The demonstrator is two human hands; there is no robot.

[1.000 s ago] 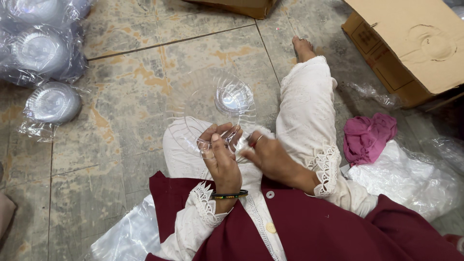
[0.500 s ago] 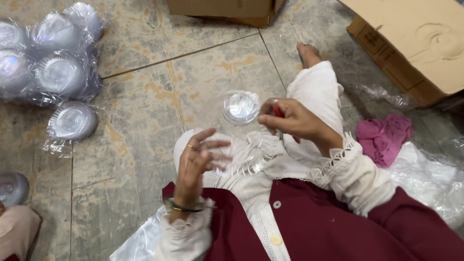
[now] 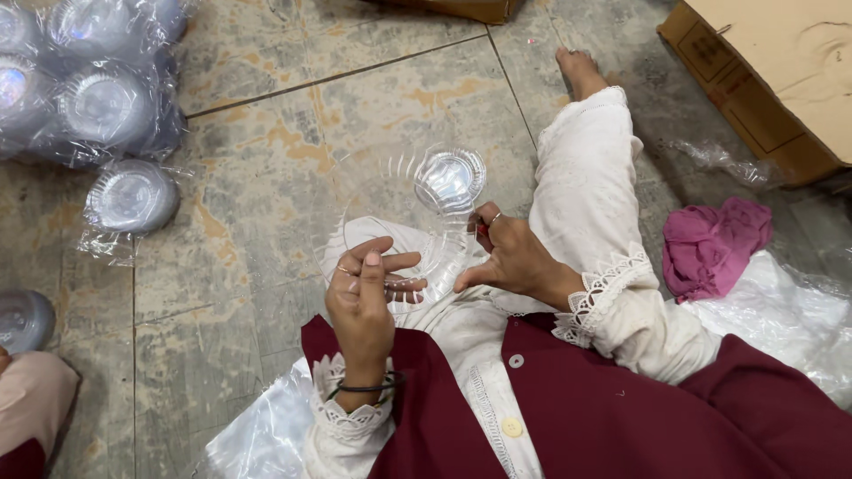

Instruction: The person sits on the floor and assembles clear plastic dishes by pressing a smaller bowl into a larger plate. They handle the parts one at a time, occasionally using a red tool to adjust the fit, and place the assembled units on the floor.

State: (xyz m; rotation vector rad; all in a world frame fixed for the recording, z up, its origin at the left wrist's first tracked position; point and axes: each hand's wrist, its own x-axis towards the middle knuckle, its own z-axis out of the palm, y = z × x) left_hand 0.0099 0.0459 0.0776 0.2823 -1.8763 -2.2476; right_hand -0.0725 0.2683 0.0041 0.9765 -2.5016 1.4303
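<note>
Far left: cluster of clear plastic-wrapped packs (image 3: 84, 84) of stacked silvery-white round dishes, lying on the tiled floor. One smaller wrapped pack (image 3: 131, 197) sits just near of the cluster, loose film trailing below it. Left edge, nearer: part of another round wrapped pack (image 3: 22, 319), cut off by the frame. Far right: brown cardboard box (image 3: 781, 75), flap open, plain tan. Far centre: corner of a second brown box (image 3: 466, 9). No labels, signs or screens visible.

both hands, left hand (image 3: 362, 297) and right hand (image 3: 506, 257), held a clear plastic plate (image 3: 390, 222) over the lap; a small clear bowl (image 3: 450, 179) lay on the tiled floor (image 3: 266, 177).
</note>
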